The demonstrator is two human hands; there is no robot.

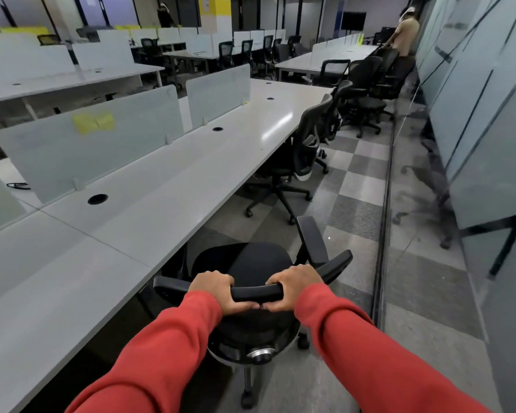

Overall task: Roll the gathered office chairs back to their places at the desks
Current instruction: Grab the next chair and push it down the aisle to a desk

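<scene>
1. Desk [149,186] comes first, long and white. It runs from the near left up and away to the far right. A grey checked floor [355,210] runs along its right side.
2. Far up that floor, more chairs [367,93] stand bunched close together. One chair [298,162] is already at the desk, further up.
3. The chair [259,263] being rolled is right in front, low in the view. Its seat sits just beside the desk edge, partly under it. The desk is on its left.
4. The top bar [256,292] of the chair back lies side to side, across the way the arms point.
5. The left hand [213,289] and the right hand [292,284] both wrap tight around that bar, thumbs nearly touching under it. The left hand is nearer the desk.
6. My guess: a push forward and a bit left would tuck the seat under the desk. The left armrest [170,286] is close to the desk edge and might bump it.
</scene>
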